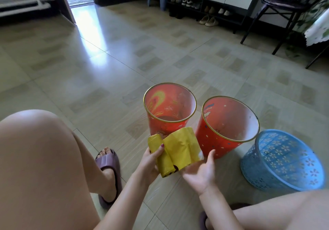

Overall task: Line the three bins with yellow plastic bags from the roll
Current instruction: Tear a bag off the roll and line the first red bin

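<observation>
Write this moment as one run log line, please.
left hand: grips bag roll | right hand: under unrolled bag end | bins: all three unlined

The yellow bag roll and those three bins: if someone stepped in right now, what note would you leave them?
Left hand grips the yellow bag roll.
Right hand, palm up, supports the unrolled bag end.
Two red bins and the blue basket bin stand unlined on the floor.
Done: a bag is partly unrolled.
Left: tear it off, line all three.
</observation>
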